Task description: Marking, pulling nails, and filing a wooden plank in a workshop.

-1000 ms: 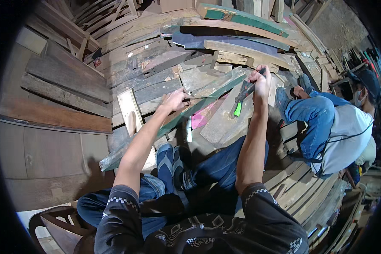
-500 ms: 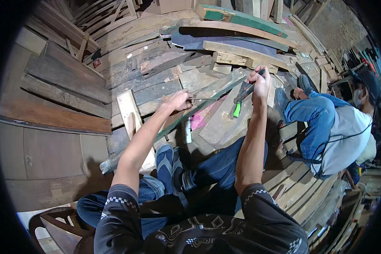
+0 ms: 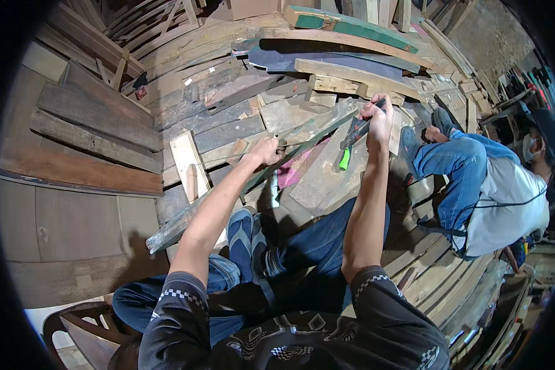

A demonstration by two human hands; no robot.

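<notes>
At two o'clock, the right hand (image 3: 380, 116) is clamping its fingers on a green-tipped tool (image 3: 355, 131); near twelve, the left hand (image 3: 266, 152) is gripping a thin rod (image 3: 296, 145), seemingly steadying it.

Cannot see inside the curled left hand (image 3: 267, 150). Cannot trace the long plank (image 3: 174, 229) beneath the left forearm (image 3: 214, 203), behind that grip. Cannot see the stretch of black tool (image 3: 356, 131) inside the right hand (image 3: 378, 115), nor the dark shirt (image 3: 271, 336) past the lower edge.

green beam (image 3: 317, 139): rough painted wood | jeans (image 3: 320, 240): matt denim
</notes>
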